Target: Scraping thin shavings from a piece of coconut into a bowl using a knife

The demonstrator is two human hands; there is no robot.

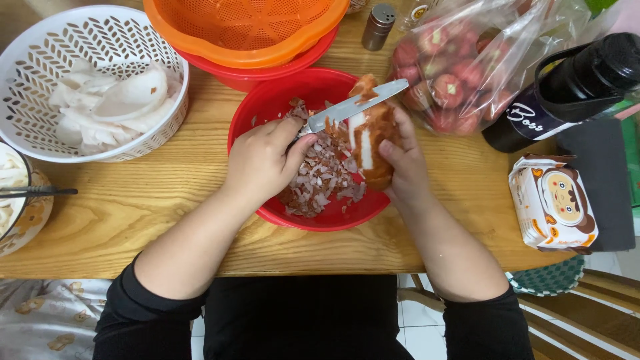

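Your left hand (261, 160) grips the silver metal knife (357, 105), right hand (403, 157) clasps the half-peeled brown root (371, 137); peel fills the round red plastic bowl (267, 107) beneath.

Light wooden table (153, 220), visible grain, evenly lit, no hard shadows. Below its near edge: pale tiled floor (417, 333). Right of table, near corner: wooden chair (600, 300) with green patterned seat cushion (550, 277). Left of table, below edge: floral fabric (47, 320).
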